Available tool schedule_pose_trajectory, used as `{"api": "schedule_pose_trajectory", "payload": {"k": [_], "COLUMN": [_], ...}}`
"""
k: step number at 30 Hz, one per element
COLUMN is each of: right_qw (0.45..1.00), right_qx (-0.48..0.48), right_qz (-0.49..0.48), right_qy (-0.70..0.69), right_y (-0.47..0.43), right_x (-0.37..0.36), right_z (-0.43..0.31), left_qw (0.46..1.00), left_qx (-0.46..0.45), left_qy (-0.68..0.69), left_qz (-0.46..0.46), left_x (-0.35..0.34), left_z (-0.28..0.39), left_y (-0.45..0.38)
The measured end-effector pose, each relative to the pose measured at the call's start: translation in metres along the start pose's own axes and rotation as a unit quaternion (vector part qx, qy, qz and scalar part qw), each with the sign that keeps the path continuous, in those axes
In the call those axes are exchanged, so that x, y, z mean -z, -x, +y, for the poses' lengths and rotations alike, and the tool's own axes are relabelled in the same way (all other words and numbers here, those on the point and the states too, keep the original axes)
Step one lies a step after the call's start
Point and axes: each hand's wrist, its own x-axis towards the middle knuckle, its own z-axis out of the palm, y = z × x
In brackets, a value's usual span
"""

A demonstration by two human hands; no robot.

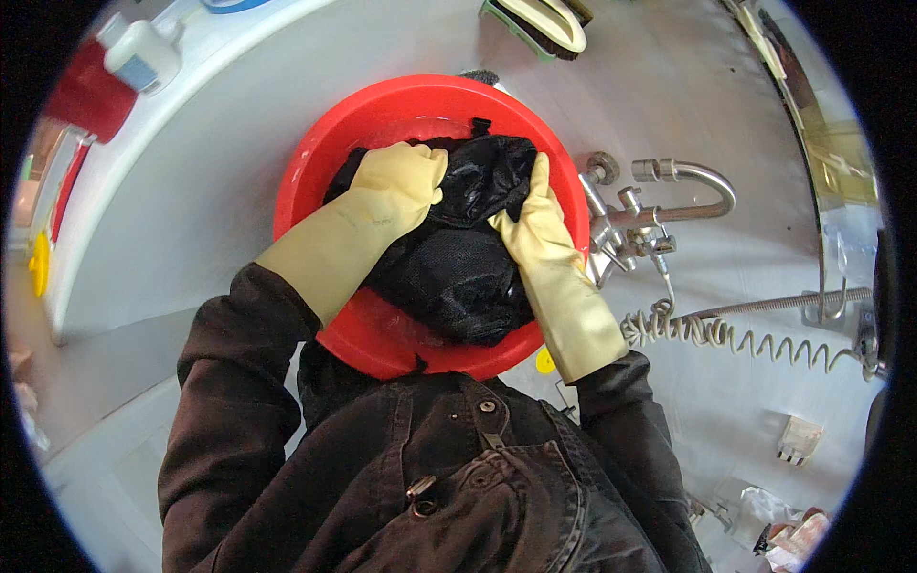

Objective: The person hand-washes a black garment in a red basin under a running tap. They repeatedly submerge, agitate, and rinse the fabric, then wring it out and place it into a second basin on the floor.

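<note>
A round red plastic basin (pixel 315 165) stands in front of me, with wet black fabric (pixel 451 279), partly mesh, bunched inside it. Some water shows near the basin's far inner wall. Both my hands wear long pale yellow rubber gloves. My left hand (pixel 401 175) is closed in a fist on the upper part of the fabric. Opposite it, my right hand (pixel 530 208) grips the fabric's right edge, thumb on the near side and fingers pointing away from me. A black strap end or buckle sticks up at the fabric's far edge.
Right of the basin is a metal mixer tap (pixel 688 213) with a coiled hose (pixel 731 342). Brushes (pixel 544 25) lie beyond the basin. At upper left, a white bottle (pixel 143 57) stands by a red container (pixel 89 93) on the tub's rim. Crumpled packaging lies at lower right.
</note>
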Motion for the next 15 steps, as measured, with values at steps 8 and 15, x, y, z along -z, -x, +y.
{"api": "schedule_pose_trajectory", "payload": {"k": [8, 15], "right_qw": [0.948, 0.883], "right_qx": [-0.053, 0.070], "right_qz": [-0.140, -0.297], "right_qy": [0.282, 0.358], "right_y": [-0.019, -0.057], "right_x": [-0.017, -0.011], "right_z": [-0.046, -0.068], "left_qw": [0.993, 0.986], "left_qx": [0.078, 0.106], "left_qy": [0.014, -0.018], "left_qz": [-0.086, -0.128], "left_x": [-0.011, -0.033], "left_z": [-0.024, -0.037], "left_y": [-0.026, -0.043]}}
